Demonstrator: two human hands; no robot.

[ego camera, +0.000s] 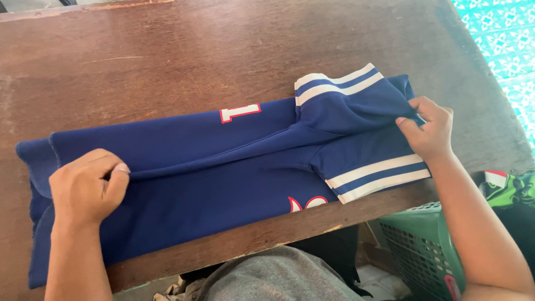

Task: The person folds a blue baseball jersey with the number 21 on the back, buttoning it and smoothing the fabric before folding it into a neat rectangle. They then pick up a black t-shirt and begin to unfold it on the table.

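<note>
shirt: blue jersey (223, 167) with white sleeve stripes, lying folded lengthwise across the brown wooden table (167, 61), near its front edge
left hand (86, 187): pinching the folded edge at the hem end, fingers clenched on cloth
right hand (429, 131): gripping the fold at the sleeve end
beside: green plastic basket (429, 251) under the table's right corner

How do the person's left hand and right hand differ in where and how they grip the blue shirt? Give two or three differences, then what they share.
The left hand pinches a long fold of the blue shirt near its hem end; the right hand pinches the fabric at the striped sleeves. The left hand shows its back with fingers curled under; the right hand lies turned sideways, thumb towards the shirt. Both grip fabric over the wooden table.
</note>
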